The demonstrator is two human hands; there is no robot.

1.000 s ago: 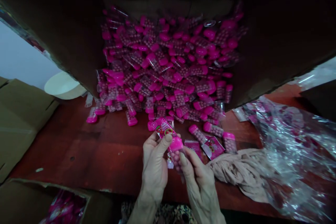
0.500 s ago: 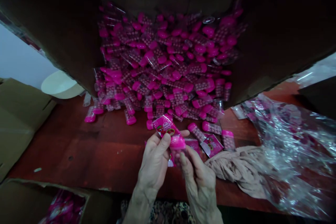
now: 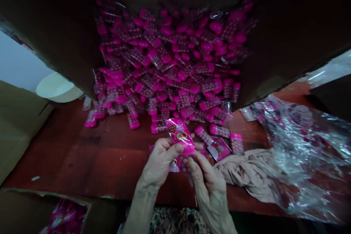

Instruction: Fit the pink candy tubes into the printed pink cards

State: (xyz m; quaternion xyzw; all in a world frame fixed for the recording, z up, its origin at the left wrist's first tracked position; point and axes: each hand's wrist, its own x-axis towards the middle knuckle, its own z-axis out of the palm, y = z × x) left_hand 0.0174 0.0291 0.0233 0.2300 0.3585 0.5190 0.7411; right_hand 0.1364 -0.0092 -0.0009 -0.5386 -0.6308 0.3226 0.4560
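My left hand [image 3: 159, 161] pinches a pink printed wrapper [image 3: 178, 128], with the thumb lying over its lower part. The pink cap of a small candy bottle [image 3: 187, 148] sits at the wrapper's lower end. My right hand [image 3: 210, 181] grips this bottle from below, thumb and fingers closed round its clear body, which they mostly hide. Beneath the hands lie more pink wrappers [image 3: 174, 166], partly covered. Just right of them are another wrapper [image 3: 220, 149] and a few loose capped bottles [image 3: 236, 142] filled with small pink balls.
A large pile of candy bottles [image 3: 164, 73] spills from a dark cardboard box [image 3: 282, 44] onto the red table [image 3: 95, 153]. Crumpled clear plastic [image 3: 301, 161] and a beige cloth [image 3: 252, 172] lie right. A pale round container [image 3: 59, 87] stands left; an open carton [image 3: 93, 214] holds pink packets.
The wrapper has turned more upright and shows more of its printed face. My left thumb has shifted down toward the bottle cap. The view has shifted slightly.
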